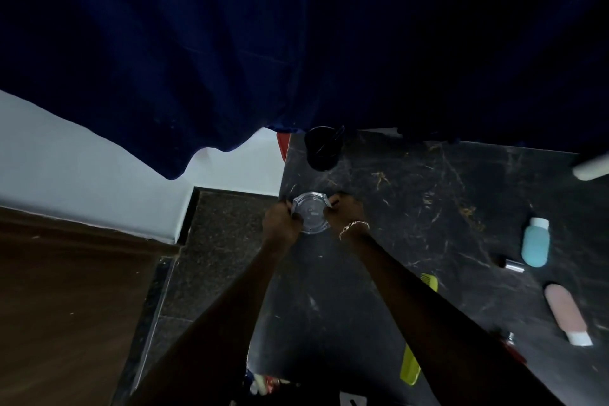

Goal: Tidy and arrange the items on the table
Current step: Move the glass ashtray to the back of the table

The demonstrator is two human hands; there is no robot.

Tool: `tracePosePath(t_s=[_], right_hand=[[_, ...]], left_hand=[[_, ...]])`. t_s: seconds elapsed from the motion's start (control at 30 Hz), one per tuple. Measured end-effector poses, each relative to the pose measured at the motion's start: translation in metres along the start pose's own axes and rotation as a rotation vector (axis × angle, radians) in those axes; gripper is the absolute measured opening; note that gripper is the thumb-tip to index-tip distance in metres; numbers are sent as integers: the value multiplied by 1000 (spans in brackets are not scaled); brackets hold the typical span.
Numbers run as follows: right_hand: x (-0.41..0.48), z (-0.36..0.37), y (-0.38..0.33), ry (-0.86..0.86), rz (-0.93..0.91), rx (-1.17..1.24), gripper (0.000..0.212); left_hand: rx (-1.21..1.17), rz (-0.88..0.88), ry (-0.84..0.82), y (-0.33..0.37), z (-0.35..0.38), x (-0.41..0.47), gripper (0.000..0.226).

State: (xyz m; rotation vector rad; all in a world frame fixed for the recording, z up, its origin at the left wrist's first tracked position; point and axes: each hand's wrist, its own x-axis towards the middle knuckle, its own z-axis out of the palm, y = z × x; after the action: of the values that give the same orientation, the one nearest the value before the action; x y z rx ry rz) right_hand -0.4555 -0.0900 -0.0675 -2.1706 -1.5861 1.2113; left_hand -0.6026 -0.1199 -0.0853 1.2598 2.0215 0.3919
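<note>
Near the left edge of the dark marbled table [412, 208], both hands close on a clear round container [310, 212], which sits between them on the tabletop. It is see-through plastic or glass, with a ring-shaped rim and small tabs sticking out at its sides; the dark stone shows through its middle, and whether anything lies inside cannot be told. The left hand [281, 219] grips its left side and the right hand [341, 208], wearing a thin gold bracelet [354, 227] at the wrist, grips its right side, fingers curled onto the rim.

Just beyond the hands stands a black cup [321, 150] with a thin dark stick-like thing leaning inside; what that is stays unclear in the gloom. Well to the right of the right hand lie a light blue bottle [535, 242], a small dark and silver tube [512, 264] just beside it, and a pink tube with a white cap [566, 313]. A yellow-green comb [412, 367] lies beneath the right forearm, which hides its middle. A white object [591, 168] is cut off by the right border. A dark blue curtain [230, 43] hangs over the far side of the table. Small items at the bottom border are too dim to name.
</note>
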Motion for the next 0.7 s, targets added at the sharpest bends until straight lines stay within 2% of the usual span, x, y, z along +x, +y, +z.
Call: tracePosePath(t_s=[0.53,0.7], right_hand=[[14,2,4,-16,18,13,19],[14,-6,10,-100,-6,36,20]], left_hand=[[37,18,-39,-3,5,16,25],[48,11,-59,-4,4,11,29]])
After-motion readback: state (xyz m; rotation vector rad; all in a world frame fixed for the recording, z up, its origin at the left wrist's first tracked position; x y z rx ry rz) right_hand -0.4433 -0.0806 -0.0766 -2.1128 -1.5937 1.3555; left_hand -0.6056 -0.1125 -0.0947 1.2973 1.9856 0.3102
